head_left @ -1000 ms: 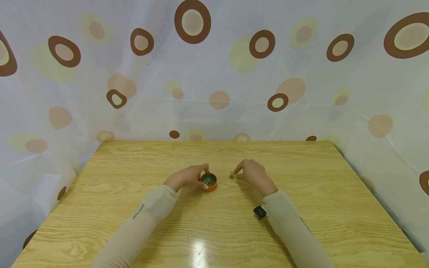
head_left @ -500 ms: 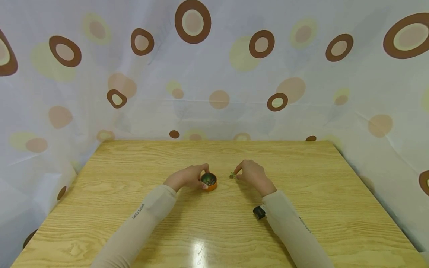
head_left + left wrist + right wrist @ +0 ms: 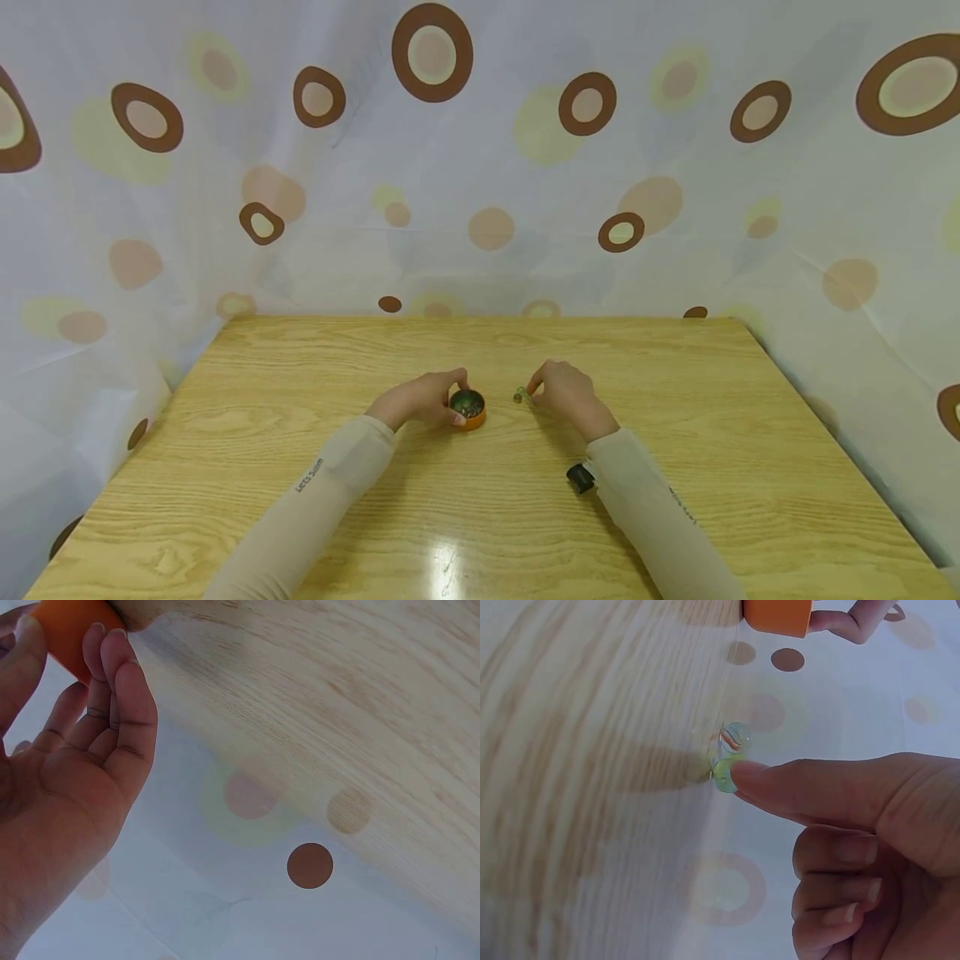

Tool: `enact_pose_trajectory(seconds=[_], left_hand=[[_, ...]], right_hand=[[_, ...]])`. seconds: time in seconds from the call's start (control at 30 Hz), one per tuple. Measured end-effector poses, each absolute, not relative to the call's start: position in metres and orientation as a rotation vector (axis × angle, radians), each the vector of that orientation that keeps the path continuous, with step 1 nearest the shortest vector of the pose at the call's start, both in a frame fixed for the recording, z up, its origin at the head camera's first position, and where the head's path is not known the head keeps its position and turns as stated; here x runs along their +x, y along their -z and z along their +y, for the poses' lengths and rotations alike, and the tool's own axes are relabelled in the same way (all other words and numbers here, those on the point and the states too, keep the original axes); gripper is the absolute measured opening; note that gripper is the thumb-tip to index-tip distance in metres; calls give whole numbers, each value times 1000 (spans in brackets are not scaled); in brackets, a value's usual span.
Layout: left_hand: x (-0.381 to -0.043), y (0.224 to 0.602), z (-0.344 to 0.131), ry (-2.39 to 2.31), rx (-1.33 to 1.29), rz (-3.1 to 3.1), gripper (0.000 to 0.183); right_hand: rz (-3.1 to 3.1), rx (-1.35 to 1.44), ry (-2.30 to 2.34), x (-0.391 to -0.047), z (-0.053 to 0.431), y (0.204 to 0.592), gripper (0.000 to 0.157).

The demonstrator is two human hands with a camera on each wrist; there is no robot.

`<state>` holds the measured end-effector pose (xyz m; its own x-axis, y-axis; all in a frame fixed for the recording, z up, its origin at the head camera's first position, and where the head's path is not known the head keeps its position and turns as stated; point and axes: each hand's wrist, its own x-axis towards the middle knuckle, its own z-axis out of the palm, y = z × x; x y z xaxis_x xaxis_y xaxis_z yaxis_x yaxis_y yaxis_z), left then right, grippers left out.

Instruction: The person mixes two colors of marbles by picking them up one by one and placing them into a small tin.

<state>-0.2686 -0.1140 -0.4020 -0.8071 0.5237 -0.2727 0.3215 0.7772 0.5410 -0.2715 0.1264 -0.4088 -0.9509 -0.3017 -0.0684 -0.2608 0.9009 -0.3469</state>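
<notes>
My left hand [image 3: 420,397] holds a small round orange bowl [image 3: 472,424] on the wooden table, thumb and fingers around its side. Its inside is dark green, with several small shiny pieces [image 3: 470,408] at the bottom. In the left wrist view the orange wall [image 3: 71,634] shows between thumb and fingers. To the right, my right hand [image 3: 568,395] pinches a small translucent green piece [image 3: 723,774], partly hidden by the thumb. Right beside that piece is a clear glass marble [image 3: 736,737] with an orange and white swirl. The other right fingers are curled in.
The wooden table [image 3: 480,492] stretches in front, with its far edge against a pale, dotted cloth [image 3: 450,258] that also hangs at both sides. A black device [image 3: 581,477] is strapped at the right wrist, over a light sleeve [image 3: 652,508].
The green piece in my right fingers has shifted slightly to the right against the marble. The left hand and the bowl stay in place.
</notes>
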Motion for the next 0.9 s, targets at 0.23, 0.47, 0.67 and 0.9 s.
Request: enact_pose_trajectory(seconds=[0.23, 0.47, 0.67, 0.9], left_hand=[[-267, 401, -114, -681, 642, 2555, 39], [-268, 401, -114, -683, 644, 2555, 38], [-267, 402, -114, -692, 656, 2548, 38], [-266, 403, -115, -703, 679, 2552, 38]], right_hand=[[2950, -425, 525, -270, 127, 411, 11], [2935, -404, 545, -270, 127, 410, 12], [2927, -395, 536, -269, 127, 410, 12], [2927, -396, 546, -267, 127, 411, 11]])
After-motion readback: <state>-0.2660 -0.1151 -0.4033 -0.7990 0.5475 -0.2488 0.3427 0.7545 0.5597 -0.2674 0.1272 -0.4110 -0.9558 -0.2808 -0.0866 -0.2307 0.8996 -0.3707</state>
